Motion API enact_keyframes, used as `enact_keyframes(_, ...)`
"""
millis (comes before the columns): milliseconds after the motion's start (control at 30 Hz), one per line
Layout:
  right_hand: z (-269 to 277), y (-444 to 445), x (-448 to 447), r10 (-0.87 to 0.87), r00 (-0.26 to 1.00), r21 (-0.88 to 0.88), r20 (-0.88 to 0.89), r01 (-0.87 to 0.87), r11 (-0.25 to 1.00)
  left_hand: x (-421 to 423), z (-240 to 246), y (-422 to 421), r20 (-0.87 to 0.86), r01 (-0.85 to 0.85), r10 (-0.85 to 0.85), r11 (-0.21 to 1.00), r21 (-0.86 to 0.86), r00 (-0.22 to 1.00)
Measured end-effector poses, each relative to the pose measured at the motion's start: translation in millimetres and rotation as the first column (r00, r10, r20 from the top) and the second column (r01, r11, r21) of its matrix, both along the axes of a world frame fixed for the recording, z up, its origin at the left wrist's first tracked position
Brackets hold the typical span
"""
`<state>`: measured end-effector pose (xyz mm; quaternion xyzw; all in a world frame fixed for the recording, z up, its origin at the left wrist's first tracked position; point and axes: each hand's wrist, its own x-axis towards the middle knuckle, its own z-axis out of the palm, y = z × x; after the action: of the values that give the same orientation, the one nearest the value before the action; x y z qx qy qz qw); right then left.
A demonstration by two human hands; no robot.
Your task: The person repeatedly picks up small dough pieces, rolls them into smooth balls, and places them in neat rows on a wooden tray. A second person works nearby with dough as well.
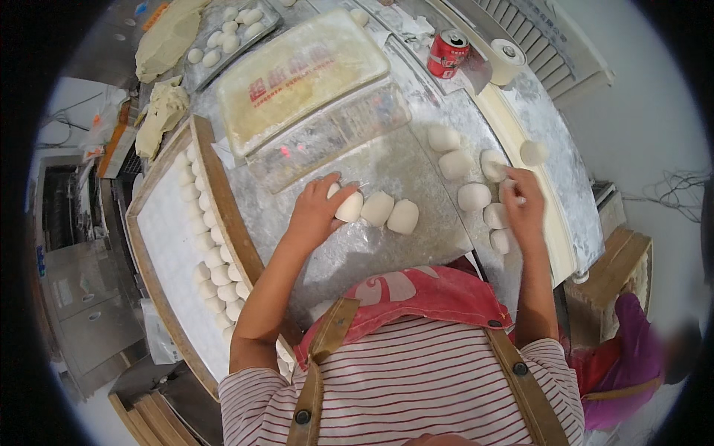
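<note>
My left hand [319,207] is curled around a white dough ball [349,207] on the floured metal worktop, with part of another ball showing under its fingers. Two more dough balls [377,208] stand in line just right of it. Over at the right, my right hand [522,198] is bent above a loose group of dough balls [474,197] beside the pale conveyor belt [549,223]. Its fingertips are near one ball [493,165]; whether they touch or hold any dough cannot be told. A single ball [534,153] sits on the belt.
A wooden-framed tray [167,245] with rows of dough balls stands left. Ahead lie a lidded plastic box [304,78], a metal tray [203,75] of dough balls and dough slabs [170,39]. A red drink can [448,54] stands by a white roll [506,58]. Another person [630,362] is at lower right.
</note>
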<state>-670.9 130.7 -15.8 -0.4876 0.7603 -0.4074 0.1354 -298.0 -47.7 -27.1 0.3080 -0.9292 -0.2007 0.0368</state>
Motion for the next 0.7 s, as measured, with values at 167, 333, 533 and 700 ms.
enact_keyframes(167,-15,90,-75,-0.372,0.904,0.014,-0.212,0.384,0.923,-1,-8,-21,0.021,-0.088,0.088,0.996,0.026,0.996)
enact_keyframes(333,-17,127,-89,-0.446,0.871,0.443,-0.206,0.49,0.751,-13,-12,-19,-0.019,0.014,-0.013,0.999,0.051,1.0)
enact_keyframes(533,-42,120,-97,-0.325,0.804,0.31,-0.498,0.515,0.799,-13,17,-38,-0.13,0.098,-0.091,0.994,0.052,0.987)
enact_keyframes(700,-31,100,-93,-0.305,0.827,0.417,-0.471,0.514,0.75,-8,88,-101,-0.618,-0.439,0.655,0.753,0.489,0.435)
